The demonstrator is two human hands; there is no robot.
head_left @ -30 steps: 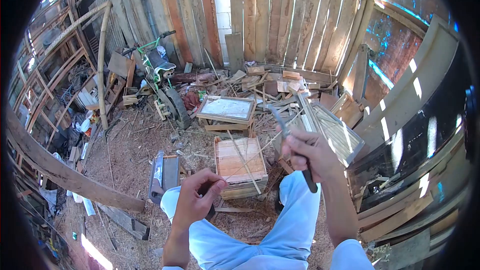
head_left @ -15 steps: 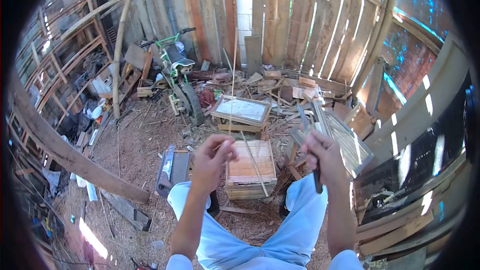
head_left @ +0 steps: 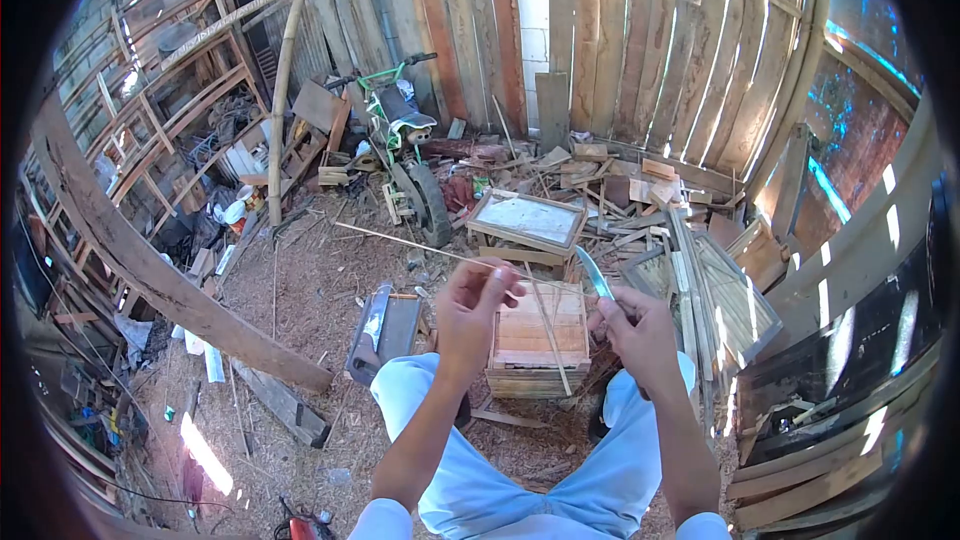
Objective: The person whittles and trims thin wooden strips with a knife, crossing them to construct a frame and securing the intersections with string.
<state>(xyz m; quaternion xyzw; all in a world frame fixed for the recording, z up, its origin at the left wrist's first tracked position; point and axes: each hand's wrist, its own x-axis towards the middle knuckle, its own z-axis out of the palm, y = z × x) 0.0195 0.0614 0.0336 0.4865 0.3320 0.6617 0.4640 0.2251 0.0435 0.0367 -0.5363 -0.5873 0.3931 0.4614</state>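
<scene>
Swung down from near upright, a thin, pale strip (head_left: 400, 242) now slants through the pinched thumb and fingers of the left hand (head_left: 478, 305) toward the curved, glinting knife (head_left: 594, 273) gripped in the right hand (head_left: 640, 330), apparently bringing edge and strip close; contact cannot be told. Below, between the hands, sits a rough-boarded wooden box (head_left: 530, 384), a straight slat (head_left: 549, 329) lying aslant across it.

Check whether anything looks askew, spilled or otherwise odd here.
Yes: a loose stick lies slantwise across the wooden box, out of line with its edges, and scrap wood sprawls in a jumbled heap before the plank wall rather than stacked.
</scene>
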